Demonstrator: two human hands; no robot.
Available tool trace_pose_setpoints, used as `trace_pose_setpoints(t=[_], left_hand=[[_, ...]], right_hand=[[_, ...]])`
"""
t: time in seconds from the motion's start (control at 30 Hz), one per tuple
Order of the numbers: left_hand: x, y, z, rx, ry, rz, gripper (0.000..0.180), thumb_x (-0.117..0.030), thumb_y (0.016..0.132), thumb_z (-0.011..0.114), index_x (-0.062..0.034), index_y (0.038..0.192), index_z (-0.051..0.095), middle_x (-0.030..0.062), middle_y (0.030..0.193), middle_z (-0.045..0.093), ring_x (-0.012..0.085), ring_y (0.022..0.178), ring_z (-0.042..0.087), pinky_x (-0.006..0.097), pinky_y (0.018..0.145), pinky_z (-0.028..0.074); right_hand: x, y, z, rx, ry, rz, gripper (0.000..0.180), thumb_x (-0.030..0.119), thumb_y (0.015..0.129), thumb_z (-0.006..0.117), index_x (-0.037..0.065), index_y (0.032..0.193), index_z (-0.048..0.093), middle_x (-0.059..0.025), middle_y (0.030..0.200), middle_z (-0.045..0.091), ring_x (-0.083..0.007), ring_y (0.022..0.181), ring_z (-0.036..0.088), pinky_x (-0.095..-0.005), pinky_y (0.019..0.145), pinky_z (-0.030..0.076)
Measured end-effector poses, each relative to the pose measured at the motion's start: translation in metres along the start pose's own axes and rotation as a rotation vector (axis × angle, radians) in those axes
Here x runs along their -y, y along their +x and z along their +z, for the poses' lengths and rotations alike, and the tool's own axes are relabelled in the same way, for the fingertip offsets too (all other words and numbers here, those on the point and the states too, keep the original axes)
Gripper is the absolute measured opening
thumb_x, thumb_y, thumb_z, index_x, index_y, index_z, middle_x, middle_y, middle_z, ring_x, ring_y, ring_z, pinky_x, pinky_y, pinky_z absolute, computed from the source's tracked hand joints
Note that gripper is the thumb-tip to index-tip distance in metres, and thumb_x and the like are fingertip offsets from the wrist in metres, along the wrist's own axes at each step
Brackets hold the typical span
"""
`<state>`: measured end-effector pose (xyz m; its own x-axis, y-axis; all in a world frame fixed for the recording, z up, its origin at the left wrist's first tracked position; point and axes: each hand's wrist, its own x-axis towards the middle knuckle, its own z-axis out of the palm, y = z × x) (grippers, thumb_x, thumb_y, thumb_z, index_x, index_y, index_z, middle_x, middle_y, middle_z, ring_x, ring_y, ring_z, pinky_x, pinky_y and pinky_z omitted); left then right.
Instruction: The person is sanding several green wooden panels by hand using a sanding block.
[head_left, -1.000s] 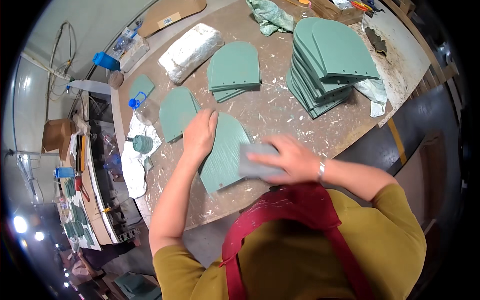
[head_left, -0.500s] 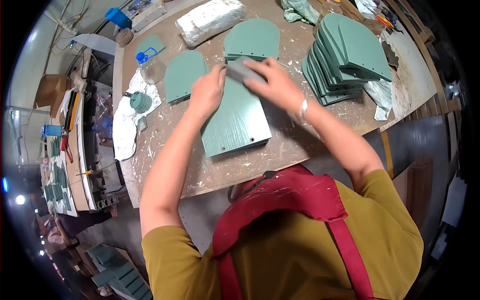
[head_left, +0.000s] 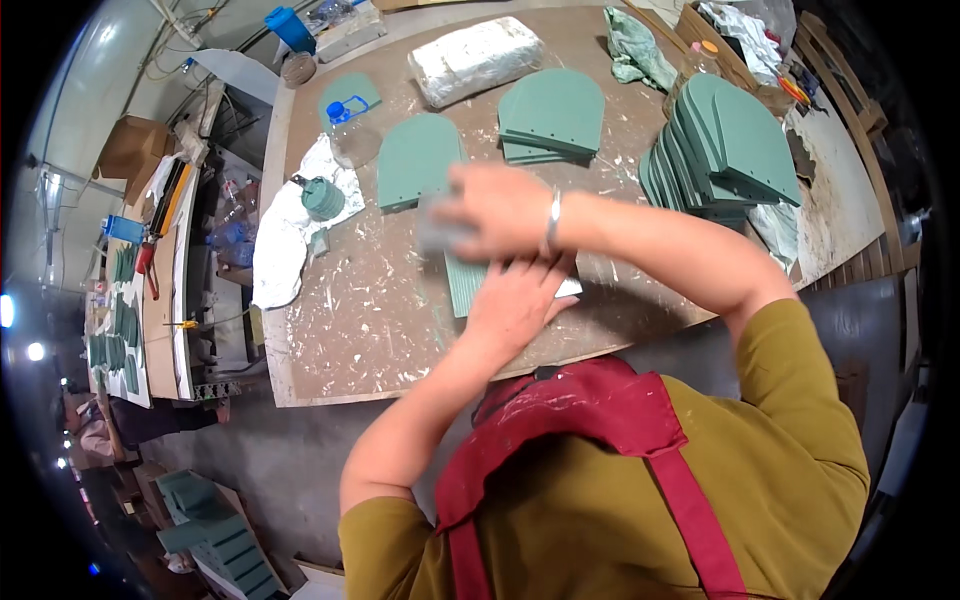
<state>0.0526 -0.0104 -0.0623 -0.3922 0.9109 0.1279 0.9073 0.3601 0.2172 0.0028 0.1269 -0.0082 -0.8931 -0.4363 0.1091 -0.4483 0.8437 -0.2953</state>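
My right hand point(head_left: 500, 212) is closed on a grey sanding block point(head_left: 437, 228), blurred by motion, at the far left side of a pale green panel point(head_left: 463, 288). Below it, my left hand point(head_left: 515, 300) lies flat on the panel's near part, fingers stretched out. Both hands and the right forearm cover most of the panel. Just beyond the block is a round-topped green panel point(head_left: 418, 150) on the table. A small stack of similar green panels point(head_left: 552, 112) sits farther back, with small holes along the straight edge.
A tall stack of green panels point(head_left: 740, 145) stands at the right of the brown worktable point(head_left: 350, 345). At the back lies a white wrapped bundle point(head_left: 475, 60). To the left are a clear bottle with a blue cap point(head_left: 352, 140), a white cloth point(head_left: 285, 250) and a small green pot point(head_left: 321, 199).
My left hand has moved from the panel's far left side to its near part and flattened. My right hand with the sanding block has swung left and nearer. The view has shifted slightly.
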Motion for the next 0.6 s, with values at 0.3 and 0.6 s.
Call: trace_pose_setpoints(t=[0.3, 0.6], left_hand=[[-0.009, -0.002, 0.002, -0.082, 0.067, -0.003, 0.067, -0.039, 0.092, 0.06, -0.0103, 0.148, 0.039, 0.009, 0.155, 0.037, 0.0272, 0.143, 0.035, 0.049, 0.114, 0.032], [-0.01, -0.003, 0.0, -0.092, 0.06, 0.005, 0.066, -0.038, 0.092, 0.061, -0.0095, 0.148, 0.04, 0.0091, 0.156, 0.037, 0.0282, 0.141, 0.038, 0.049, 0.113, 0.033]], right_hand=[[-0.05, 0.029, -0.015, -0.048, -0.058, 0.106, 0.048, 0.044, 0.084, 0.066, 0.021, 0.126, 0.064, -0.0183, 0.11, 0.056, -0.036, 0.098, 0.06, -0.0444, 0.083, 0.051], [-0.081, 0.015, -0.014, -0.177, -0.286, 0.192, 0.045, 0.042, 0.085, 0.067, 0.022, 0.126, 0.066, -0.0199, 0.109, 0.057, -0.0354, 0.099, 0.062, -0.0448, 0.083, 0.051]])
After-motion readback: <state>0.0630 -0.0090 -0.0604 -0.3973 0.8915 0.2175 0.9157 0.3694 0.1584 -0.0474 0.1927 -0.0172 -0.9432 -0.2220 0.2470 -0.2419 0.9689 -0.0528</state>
